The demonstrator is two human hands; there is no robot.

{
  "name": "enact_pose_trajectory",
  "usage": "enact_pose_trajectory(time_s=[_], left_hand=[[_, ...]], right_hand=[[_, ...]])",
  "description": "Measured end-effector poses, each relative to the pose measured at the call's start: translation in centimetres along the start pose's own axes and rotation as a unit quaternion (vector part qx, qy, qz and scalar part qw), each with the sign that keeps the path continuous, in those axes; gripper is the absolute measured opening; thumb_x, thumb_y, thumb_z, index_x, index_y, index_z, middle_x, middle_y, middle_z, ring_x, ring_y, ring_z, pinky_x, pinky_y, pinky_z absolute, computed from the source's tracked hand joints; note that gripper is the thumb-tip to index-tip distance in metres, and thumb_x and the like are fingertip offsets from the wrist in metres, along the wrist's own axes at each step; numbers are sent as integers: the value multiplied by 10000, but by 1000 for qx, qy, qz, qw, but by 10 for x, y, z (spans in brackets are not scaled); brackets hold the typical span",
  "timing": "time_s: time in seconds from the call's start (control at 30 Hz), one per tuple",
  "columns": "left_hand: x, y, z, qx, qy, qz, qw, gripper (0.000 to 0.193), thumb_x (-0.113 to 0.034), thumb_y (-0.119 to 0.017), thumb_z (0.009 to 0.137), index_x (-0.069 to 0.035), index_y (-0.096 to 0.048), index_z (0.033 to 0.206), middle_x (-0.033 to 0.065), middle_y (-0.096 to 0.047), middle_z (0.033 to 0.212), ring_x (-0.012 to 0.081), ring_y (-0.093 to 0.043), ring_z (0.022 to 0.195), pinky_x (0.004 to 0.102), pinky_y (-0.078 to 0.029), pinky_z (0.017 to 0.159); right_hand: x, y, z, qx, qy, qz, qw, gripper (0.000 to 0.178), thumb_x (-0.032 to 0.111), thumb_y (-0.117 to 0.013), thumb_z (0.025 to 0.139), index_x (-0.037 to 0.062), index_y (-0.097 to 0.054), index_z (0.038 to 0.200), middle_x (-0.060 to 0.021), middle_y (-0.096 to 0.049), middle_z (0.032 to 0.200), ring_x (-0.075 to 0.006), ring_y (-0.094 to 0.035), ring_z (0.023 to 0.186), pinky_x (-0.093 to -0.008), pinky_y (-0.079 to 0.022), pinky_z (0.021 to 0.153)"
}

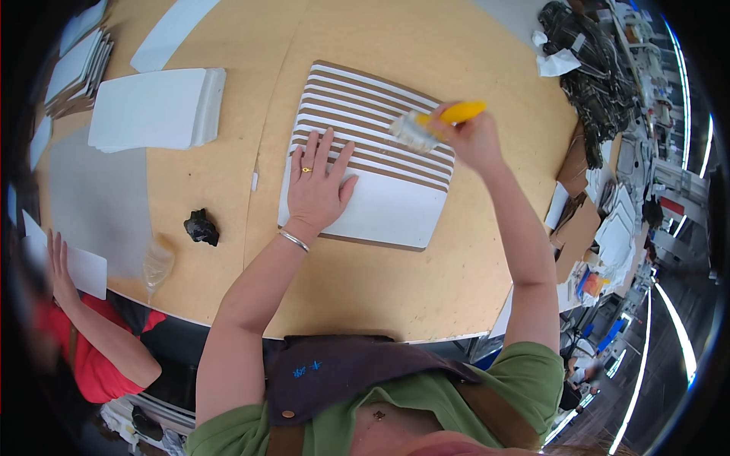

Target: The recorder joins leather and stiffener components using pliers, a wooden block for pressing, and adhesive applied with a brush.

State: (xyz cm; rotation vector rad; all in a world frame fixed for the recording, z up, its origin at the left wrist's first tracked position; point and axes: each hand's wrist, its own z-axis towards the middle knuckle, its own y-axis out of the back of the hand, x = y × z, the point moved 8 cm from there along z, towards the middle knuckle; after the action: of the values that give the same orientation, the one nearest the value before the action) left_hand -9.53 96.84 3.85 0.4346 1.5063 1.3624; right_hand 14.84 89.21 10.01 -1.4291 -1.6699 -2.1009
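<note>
A fanned stack of white sheets with brown edges (388, 209) lies on the table in front of me. Its upper part shows white and brown stripes, and the lowest sheet shows a wide white face. My left hand (318, 186) rests flat on the stack's left side, fingers spread across the lower stripes. Over the right part of the stripes, my right hand (473, 138) grips a paintbrush (464, 112) with a yellow handle. The pale bristles, blurred, point left and are at or just above the stripes; contact cannot be made out.
On the tan table (365, 304), a pile of white sheets (148, 110) stands at left, near a black crumpled lump (201, 227) and a clear plastic bag (158, 262). A co-worker's hand (62, 270) holds a white sheet at far left. Black bundled material (593, 83) lies at far right.
</note>
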Motion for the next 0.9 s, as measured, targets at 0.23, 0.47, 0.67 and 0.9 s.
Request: enact_pose_trajectory(time_s=[0.23, 0.47, 0.67, 0.9], left_hand=[[2, 1, -2, -1, 5, 19, 1000, 490, -339, -558, 844, -192, -477, 1305, 131, -334, 1419, 325, -268, 1328, 472, -191, 1071], [-2, -1, 1, 1, -4, 14, 1000, 497, -324, -571, 835, -190, -481, 1305, 127, -330, 1423, 326, -270, 1327, 478, -198, 1066], [-2, 0, 1, -2, -2, 33, 999, 489, -346, -552, 845, -194, -478, 1304, 125, -333, 1421, 323, -273, 1322, 482, -211, 1061], [-2, 0, 3, -4, -3, 34, 999, 480, -330, -548, 846, -196, -482, 1303, 121, -334, 1421, 326, -288, 1315, 481, -203, 1066]], right_hand=[[19, 7, -24, -11, 50, -38, 998, 68, 127, -686, 782, 70, -663, 810, -49, -625, 667, -116, -531, 528, -236, -419, 508], [-29, 51, -15, -96, -14, -117, 988, 99, 69, -727, 726, 75, -660, 799, -52, -607, 699, -148, -566, 607, -255, -440, 523], [-28, 26, -50, 19, -37, 29, 999, 62, 38, -685, 756, 67, -653, 801, -34, -598, 721, -120, -555, 580, -236, -427, 514], [12, 28, -76, 8, 73, 3, 997, 70, 11, -687, 747, 52, -644, 784, -35, -609, 746, -125, -557, 593, -244, -438, 513]])
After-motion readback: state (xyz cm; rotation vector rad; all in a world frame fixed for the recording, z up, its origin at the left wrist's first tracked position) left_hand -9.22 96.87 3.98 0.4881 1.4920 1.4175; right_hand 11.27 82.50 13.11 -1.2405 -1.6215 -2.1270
